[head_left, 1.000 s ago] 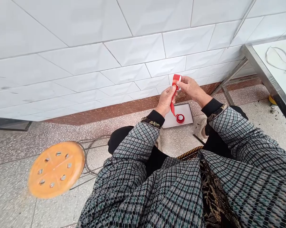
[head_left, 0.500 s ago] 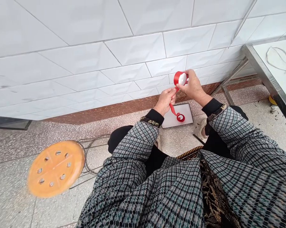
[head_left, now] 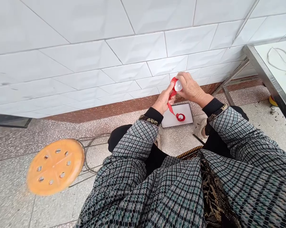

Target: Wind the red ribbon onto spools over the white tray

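My right hand (head_left: 191,87) is closed around a roll of red ribbon (head_left: 174,83) with a white core facing me. Beside it, my left hand (head_left: 163,98) pinches the red ribbon, its thumb touching the roll's left side. From under my left fingers a loose red strip (head_left: 171,109) hangs down. It runs to a smaller red coil (head_left: 180,117) with a pale centre. That coil lies in a shallow white tray or box lid (head_left: 168,119) on the floor between my feet.
An orange round stool (head_left: 54,166) with wire legs stands at the left. To the right is a metal-framed table (head_left: 273,76) with a thin white cord (head_left: 282,60) on it. A white tiled wall (head_left: 133,74) rises in front; speckled floor lies below.
My right hand has turned and lowered the roll toward my left hand. My left thumb has come up against the roll. The coil in the tray has stayed put.
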A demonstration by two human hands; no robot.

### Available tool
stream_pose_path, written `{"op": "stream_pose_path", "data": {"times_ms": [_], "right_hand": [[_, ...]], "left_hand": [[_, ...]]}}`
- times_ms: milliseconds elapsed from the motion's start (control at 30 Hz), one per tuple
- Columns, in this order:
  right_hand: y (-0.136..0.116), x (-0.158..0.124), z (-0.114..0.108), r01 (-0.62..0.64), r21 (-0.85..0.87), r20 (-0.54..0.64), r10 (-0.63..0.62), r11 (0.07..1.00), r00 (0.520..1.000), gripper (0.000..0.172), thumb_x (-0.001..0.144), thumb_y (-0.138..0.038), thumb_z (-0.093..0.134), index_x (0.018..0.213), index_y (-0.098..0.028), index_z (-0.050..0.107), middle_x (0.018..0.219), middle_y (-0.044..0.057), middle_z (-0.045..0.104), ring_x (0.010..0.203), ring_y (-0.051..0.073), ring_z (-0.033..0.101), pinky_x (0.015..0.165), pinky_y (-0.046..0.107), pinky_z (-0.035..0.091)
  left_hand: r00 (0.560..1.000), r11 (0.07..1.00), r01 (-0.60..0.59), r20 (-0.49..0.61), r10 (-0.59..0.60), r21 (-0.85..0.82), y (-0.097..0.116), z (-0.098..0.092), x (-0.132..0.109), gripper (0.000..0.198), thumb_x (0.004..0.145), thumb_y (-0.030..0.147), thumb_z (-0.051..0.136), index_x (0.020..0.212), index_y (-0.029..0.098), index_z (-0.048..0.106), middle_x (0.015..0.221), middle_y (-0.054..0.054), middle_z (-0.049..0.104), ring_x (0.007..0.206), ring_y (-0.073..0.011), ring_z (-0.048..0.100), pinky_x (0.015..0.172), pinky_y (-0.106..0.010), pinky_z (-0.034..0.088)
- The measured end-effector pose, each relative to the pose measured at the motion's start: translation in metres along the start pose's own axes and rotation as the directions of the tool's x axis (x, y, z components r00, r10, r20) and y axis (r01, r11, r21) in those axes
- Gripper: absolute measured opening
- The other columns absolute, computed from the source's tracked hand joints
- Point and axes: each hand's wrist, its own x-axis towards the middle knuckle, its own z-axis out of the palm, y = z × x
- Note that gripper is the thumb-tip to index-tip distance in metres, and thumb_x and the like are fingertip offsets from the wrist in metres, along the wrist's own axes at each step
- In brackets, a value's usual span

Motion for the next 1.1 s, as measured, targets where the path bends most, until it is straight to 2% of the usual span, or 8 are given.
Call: {"op": "stream_pose_path", "data": {"times_ms": [133,233,300,367,467,567,900,1100], "right_hand": [[0.003,0.002,-0.002,0.024,0.091,0.012,-0.025,0.996,1.0,0.061,0.098,-0.026,0.073,0.155,-0.017,0.053,0.157,0.023,0.055,0.151,0.043,0.049,0.13,0.075,0.038],[0.007,0.004,-0.001,-0.116,0.256,-0.033,0.128,0.96,0.991,0.077,0.095,-0.038,0.08,0.163,-0.018,0.05,0.16,0.023,0.056,0.151,0.041,0.051,0.126,0.068,0.046],[0.008,0.006,0.0,-0.299,0.408,-0.01,0.332,0.862,0.943,0.08,0.095,-0.05,0.08,0.163,-0.018,0.052,0.155,0.022,0.061,0.142,0.038,0.059,0.115,0.061,0.057],[0.006,0.007,-0.001,-0.462,0.546,0.1,0.493,0.699,0.864,0.073,0.098,-0.065,0.073,0.151,-0.017,0.062,0.142,0.02,0.071,0.127,0.034,0.068,0.101,0.052,0.064],[-0.003,0.008,-0.005,-0.578,0.65,0.262,0.568,0.494,0.78,0.072,0.093,-0.082,0.07,0.122,-0.017,0.075,0.117,0.014,0.079,0.109,0.029,0.073,0.087,0.04,0.065],[-0.013,0.009,-0.006,-0.604,0.68,0.286,0.609,0.414,0.74,0.07,0.079,-0.083,0.083,0.105,-0.018,0.076,0.101,0.009,0.08,0.098,0.024,0.072,0.082,0.033,0.061],[-0.03,0.009,-0.009,-0.555,0.732,0.251,0.601,0.395,0.759,0.063,0.085,-0.08,0.075,0.114,-0.023,0.069,0.112,0.007,0.079,0.105,0.024,0.069,0.095,0.042,0.06],[-0.034,0.011,-0.009,-0.561,0.719,0.216,0.634,0.411,0.742,0.054,0.083,-0.072,0.078,0.104,-0.023,0.068,0.101,0.006,0.076,0.101,0.023,0.066,0.093,0.039,0.058]], "left_hand": [[1.0,1.0,-0.006,-0.001,0.006,-0.027,0.003,0.002,-0.002,0.055,0.108,0.067,0.059,0.077,0.022,0.053,0.051,0.008,0.039,0.036,-0.0033,0.022,0.04,-0.025,0.014],[0.999,0.999,-0.029,-0.017,0.029,-0.031,0.004,0.003,-0.003,0.055,0.107,0.066,0.063,0.077,0.022,0.051,0.051,0.009,0.038,0.037,-0.0032,0.021,0.04,-0.025,0.016],[0.999,0.999,-0.047,-0.026,0.046,-0.027,0.003,0.003,-0.002,0.053,0.106,0.066,0.064,0.078,0.022,0.051,0.051,0.009,0.039,0.037,-0.0032,0.022,0.04,-0.025,0.017],[0.998,0.998,-0.057,-0.031,0.057,-0.023,0.002,0.004,-0.002,0.052,0.106,0.064,0.065,0.079,0.022,0.051,0.051,0.01,0.039,0.037,-0.0032,0.022,0.04,-0.024,0.017],[0.997,0.998,-0.067,-0.035,0.066,-0.016,-0.002,0.006,-0.001,0.052,0.107,0.063,0.066,0.079,0.022,0.052,0.051,0.01,0.039,0.037,-0.003,0.024,0.04,-0.022,0.017],[0.996,0.996,-0.087,-0.028,0.087,-0.002,-0.006,0.006,0.0,0.052,0.105,0.064,0.069,0.08,0.021,0.052,0.052,0.01,0.04,0.038,-0.0027,0.026,0.041,-0.021,0.018],[0.99,0.991,-0.132,-0.052,0.132,0.003,-0.006,0.01,-0.002,0.053,0.103,0.065,0.07,0.08,0.022,0.052,0.054,0.01,0.041,0.04,-0.0031,0.027,0.042,-0.023,0.019],[0.99,0.991,-0.131,-0.048,0.131,0.007,-0.005,0.011,-0.002,0.051,0.104,0.062,0.072,0.079,0.022,0.053,0.055,0.009,0.041,0.041,-0.0036,0.026,0.043,-0.024,0.02]]}}
